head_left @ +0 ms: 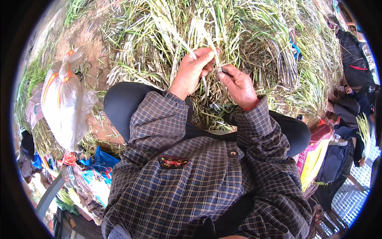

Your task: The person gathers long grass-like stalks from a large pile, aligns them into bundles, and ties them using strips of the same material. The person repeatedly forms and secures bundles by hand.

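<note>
My left hand point(191, 72) is closed round a few pale green plant stalks point(215, 54), its thumb and fingers pinched near their upper part. Just to its right, my right hand point(240, 86) pinches the lower, whitish end of the same stalks between thumb and forefinger. Both hands are close together above my lap, between my bent knees. Behind and below them spreads a large heap of long green leafy stalks point(258, 24), many with pale ends. The exact kind of plant is hard to make out.
On the left stands a whitish plastic bag point(63, 107) tied with orange and yellow string. Blue plastic point(104, 161) lies below it. At right are a yellow and pink sack point(314, 163) and people in dark clothes point(350, 103), one near a bunch of green stalks point(363, 131).
</note>
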The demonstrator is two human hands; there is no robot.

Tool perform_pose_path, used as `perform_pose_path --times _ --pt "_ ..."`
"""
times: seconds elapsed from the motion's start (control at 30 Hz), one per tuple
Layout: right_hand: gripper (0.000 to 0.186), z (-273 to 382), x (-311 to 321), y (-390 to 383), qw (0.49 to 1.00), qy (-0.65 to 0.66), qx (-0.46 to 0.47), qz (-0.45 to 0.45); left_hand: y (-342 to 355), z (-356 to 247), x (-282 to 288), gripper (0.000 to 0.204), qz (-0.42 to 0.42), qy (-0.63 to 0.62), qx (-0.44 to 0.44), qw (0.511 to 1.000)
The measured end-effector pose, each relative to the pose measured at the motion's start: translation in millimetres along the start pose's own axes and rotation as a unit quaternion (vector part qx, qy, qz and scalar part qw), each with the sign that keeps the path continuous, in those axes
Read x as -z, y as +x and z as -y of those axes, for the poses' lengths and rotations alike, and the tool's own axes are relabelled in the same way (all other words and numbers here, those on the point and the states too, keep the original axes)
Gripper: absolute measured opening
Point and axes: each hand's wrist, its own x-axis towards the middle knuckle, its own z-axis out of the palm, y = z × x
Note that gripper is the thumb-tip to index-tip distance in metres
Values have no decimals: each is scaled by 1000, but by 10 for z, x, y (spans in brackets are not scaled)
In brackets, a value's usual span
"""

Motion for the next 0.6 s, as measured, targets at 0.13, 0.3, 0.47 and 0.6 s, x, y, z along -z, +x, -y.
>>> perform_pose_path --times 0.13,0.3,0.47,0.6 --pt "18 -1 -51 -11 997 -32 -5 -69 -20 41 -48 9 32 28 -34 999" --pt "21 -16 -88 -8 985 -80 4 -150 -64 56 -76 11 19 75 -35 996" --pt "13 -2 -68 -2 983 -85 -55 -152 -71 48 -8 11 -50 -37 -56 997" --pt "12 -10 -117 9 986 -81 -35 -138 -75 76 -19 13 -82 -4 -48 995"
